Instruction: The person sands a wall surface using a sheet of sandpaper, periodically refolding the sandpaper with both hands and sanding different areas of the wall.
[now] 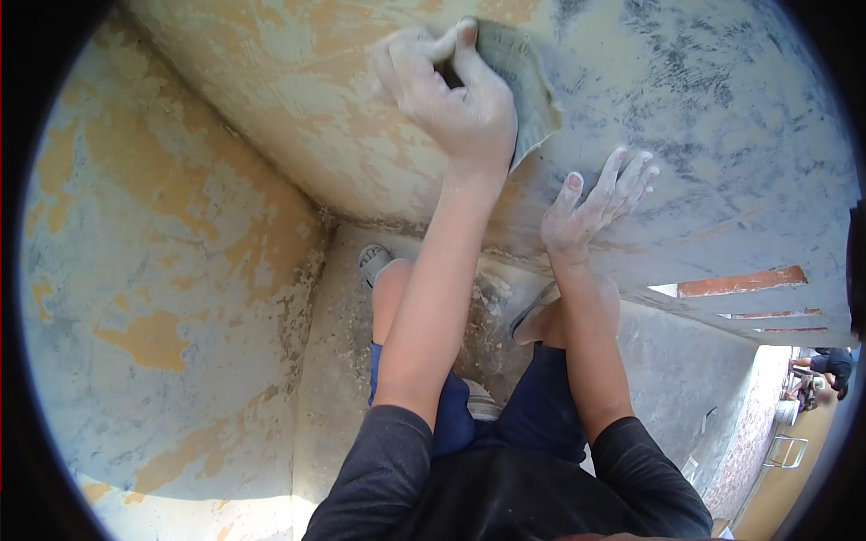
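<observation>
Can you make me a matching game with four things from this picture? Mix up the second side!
Things:
1. left hand
2. right hand
3. shorts
4. bent sheet

Clues:
A. dark blue
B. open, holding nothing
C. greyish green
D. gripping something

Right pairs: 1-D, 2-B, 3-A, 4-C

head, single wide view | looked forward and steeply down from the wearer's head | faced a patchy cream, ochre and grey plaster wall (343, 117), near | caught navy cloth shorts (541, 397) below | rounded black border enclosed the view
</observation>
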A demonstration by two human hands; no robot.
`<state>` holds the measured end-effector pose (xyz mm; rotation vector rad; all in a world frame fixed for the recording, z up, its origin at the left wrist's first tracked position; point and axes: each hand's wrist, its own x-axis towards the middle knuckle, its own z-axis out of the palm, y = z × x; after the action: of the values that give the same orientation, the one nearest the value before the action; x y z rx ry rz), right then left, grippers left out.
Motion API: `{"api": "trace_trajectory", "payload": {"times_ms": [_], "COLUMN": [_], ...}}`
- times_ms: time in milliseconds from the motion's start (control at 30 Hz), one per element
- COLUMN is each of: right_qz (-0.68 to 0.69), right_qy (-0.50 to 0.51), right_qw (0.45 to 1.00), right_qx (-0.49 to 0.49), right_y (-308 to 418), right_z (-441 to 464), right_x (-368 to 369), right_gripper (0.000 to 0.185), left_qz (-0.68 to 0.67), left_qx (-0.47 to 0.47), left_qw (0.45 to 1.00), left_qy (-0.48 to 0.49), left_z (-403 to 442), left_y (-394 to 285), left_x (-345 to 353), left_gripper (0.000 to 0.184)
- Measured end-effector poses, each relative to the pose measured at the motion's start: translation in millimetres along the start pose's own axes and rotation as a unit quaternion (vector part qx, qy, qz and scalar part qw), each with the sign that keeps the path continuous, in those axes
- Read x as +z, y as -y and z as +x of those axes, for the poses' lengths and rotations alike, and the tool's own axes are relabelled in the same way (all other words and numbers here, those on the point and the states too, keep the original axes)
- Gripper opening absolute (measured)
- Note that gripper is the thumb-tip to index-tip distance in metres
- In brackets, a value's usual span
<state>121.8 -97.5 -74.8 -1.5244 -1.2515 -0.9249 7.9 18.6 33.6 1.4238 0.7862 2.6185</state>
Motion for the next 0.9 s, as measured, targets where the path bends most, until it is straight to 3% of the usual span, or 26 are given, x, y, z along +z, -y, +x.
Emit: {"api": "trace_trajectory", "payload": {"times_ms": [67, 167, 267, 333, 467, 667, 833, 900], "right_qz": [-0.009, -0.01, -0.006, -0.005, -0.015, -0.006, -0.018, -0.017], "right_qy": [0.0, -0.009, -0.021, -0.002, -0.017, -0.018, -0.003, -0.004], "right_qw": [1.0, 1.0, 1.0, 1.0, 0.999, 1.0, 1.0, 1.0], "right_qx": [-0.018, -0.013, -0.017, -0.005, -0.026, -0.014, -0.022, -0.022], "right_y": [-4, -1, 0, 1, -6, 0, -7, -2], "right_z": [-1, 0, 1, 1, -2, 1, -2, -4], "right_x": [1, 3, 6, 1, 6, 4, 3, 4], "right_gripper": [0.062, 0.063, 0.063, 0.063, 0.062, 0.062, 0.061, 0.061], "left_qz": [0.062, 0.042, 0.044, 0.034, 0.039, 0.037, 0.036, 0.036], "left_qx": [0.037, -0.022, 0.042, 0.007, 0.022, -0.006, 0.034, -0.057], "left_qw": [0.996, 0.999, 0.998, 0.999, 0.999, 0.999, 0.999, 0.998], "left_qy": [0.048, 0.019, 0.0, -0.012, 0.024, -0.01, 0.004, 0.012], "left_z": [-13, -28, 4, 3, -26, 15, -21, -33], "left_y": [-1, -2, 6, 3, 2, 0, 6, -8], "left_x": [-10, -7, 1, 2, -7, 2, -6, -9], "left_gripper": [0.024, 0.021, 0.02, 0.021, 0.023, 0.022, 0.02, 0.018]}}
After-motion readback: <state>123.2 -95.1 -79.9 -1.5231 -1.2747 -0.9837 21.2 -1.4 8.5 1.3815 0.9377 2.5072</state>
